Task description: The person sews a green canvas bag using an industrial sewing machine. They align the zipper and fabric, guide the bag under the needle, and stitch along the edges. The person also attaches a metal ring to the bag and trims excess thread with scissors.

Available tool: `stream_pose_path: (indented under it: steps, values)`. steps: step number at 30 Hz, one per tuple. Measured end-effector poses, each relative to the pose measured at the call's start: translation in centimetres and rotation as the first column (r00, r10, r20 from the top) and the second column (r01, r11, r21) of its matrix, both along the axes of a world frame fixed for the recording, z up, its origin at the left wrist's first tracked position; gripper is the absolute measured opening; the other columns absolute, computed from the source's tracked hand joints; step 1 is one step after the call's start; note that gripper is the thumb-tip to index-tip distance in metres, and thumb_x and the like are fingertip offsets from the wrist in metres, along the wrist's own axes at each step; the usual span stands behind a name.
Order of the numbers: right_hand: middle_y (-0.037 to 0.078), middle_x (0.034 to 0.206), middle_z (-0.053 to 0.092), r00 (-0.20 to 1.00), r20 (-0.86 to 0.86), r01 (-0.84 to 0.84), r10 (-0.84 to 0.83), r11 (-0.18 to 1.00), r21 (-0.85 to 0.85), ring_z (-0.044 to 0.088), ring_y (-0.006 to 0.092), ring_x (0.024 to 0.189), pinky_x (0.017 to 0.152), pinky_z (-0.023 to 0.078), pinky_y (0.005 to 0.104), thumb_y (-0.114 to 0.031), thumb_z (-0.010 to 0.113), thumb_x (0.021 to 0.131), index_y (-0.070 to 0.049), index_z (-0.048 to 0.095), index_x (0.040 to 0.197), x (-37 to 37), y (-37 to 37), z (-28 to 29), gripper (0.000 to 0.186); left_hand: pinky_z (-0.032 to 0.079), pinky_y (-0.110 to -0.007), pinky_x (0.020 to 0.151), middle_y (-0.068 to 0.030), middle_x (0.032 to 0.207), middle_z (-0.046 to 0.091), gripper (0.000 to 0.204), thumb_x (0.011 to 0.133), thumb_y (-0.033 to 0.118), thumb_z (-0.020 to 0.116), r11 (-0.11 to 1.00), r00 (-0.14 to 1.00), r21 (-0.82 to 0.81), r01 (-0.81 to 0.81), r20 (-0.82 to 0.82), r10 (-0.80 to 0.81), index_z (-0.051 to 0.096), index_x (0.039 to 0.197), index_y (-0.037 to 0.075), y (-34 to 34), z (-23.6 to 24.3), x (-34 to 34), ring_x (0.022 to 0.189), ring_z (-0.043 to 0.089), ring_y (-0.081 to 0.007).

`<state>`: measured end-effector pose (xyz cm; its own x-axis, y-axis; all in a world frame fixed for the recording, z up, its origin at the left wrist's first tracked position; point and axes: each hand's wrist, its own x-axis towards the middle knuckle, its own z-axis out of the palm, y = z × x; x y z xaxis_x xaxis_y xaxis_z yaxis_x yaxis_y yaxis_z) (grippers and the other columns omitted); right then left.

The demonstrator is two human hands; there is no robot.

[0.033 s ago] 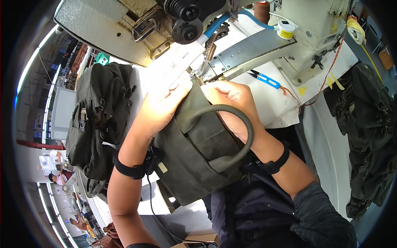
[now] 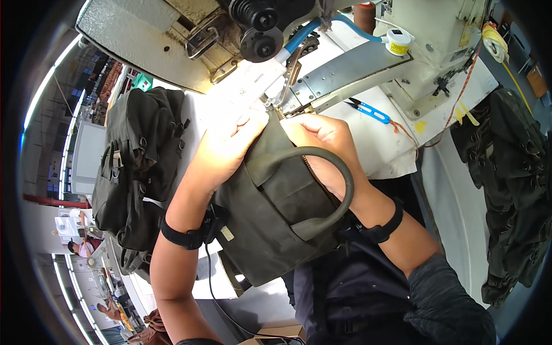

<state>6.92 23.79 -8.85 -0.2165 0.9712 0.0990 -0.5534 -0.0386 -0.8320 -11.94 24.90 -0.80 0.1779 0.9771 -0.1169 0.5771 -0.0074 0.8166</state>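
Olive fabric bag (image 2: 273,210) lies with its far end between both hands (image 2: 233,141).

White worktable (image 2: 382,152), pale industrial sewing machine (image 2: 422,92) standing on it, blue thread snips (image 2: 374,113) lying flat, orange cord (image 2: 402,133) trailing from their end, yellow patch (image 2: 420,126) near the cord, brown thread cone (image 2: 364,17) upright at the back, dark olive bags (image 2: 141,138) heaped at the left
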Motion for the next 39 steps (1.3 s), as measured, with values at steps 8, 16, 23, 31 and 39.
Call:
stream_pose_path:
  steps: [8,16,23,31,39]
  values:
    - [0.005,0.071,0.06,0.914,0.38,0.045,-0.142,0.966,0.254,0.047,0.0056,0.07,0.064,0.045,0.0276,-0.013,0.067,0.105,0.005,0.066,0.092,1.6,-2.7,-0.6,0.022,0.047,-0.026,0.095,-0.0008,0.112,0.069,0.022,0.106,0.018,0.064,0.996,0.999,-0.086,0.023,0.025,-0.021,0.07,0.116,0.0,0.1,0.1,0.2,0.106,0.059,-0.0083]
    - [0.0,0.083,0.069,0.986,0.164,0.0,-0.005,0.999,0.032,0.057,0.0038,0.08,0.07,0.046,0.0234,-0.007,0.071,0.101,0.006,0.076,0.109,1.4,-2.9,-0.8,0.016,0.046,-0.024,0.088,0.0042,0.101,0.067,0.016,0.106,0.018,0.066,0.993,0.988,-0.12,0.012,0.152,0.007,0.07,0.11,0.004,0.0,0.6,0.3,0.095,0.058,-0.0048]
    - [-0.006,0.072,0.06,0.974,0.225,0.015,-0.026,0.999,0.052,0.048,0.0002,0.068,0.06,0.039,0.0221,-0.008,0.073,0.099,0.005,0.078,0.1,1.5,-2.7,0.5,0.014,0.05,-0.032,0.098,-0.0086,0.123,0.073,0.04,0.104,0.02,0.066,0.997,0.984,-0.046,0.067,0.167,-0.058,0.066,0.135,-0.005,0.2,0.3,0.2,0.106,0.063,-0.0145]
    - [0.001,0.09,0.072,0.936,0.348,0.026,-0.057,0.995,0.093,0.059,0.0054,0.085,0.08,0.046,0.0233,-0.011,0.069,0.101,0.007,0.076,0.104,1.7,-2.3,1.0,0.02,0.051,-0.03,0.096,-0.0077,0.113,0.073,0.028,0.106,0.015,0.064,0.998,0.989,-0.019,0.067,0.134,-0.064,0.069,0.125,-0.005,1.2,0.2,-0.5,0.103,0.063,-0.0131]
    - [-0.006,0.065,0.041,0.934,0.35,0.067,-0.065,0.998,0.006,0.034,0.0039,0.066,0.057,0.029,0.027,-0.016,0.068,0.102,0.0,0.061,0.078,1.8,-3.1,-0.1,0.03,0.052,-0.03,0.085,-0.0051,0.105,0.073,0.022,0.106,0.012,0.061,0.964,0.984,0.209,0.166,0.029,-0.176,0.071,0.117,-0.005,2.8,-1.8,-2.1,0.093,0.062,-0.0112]
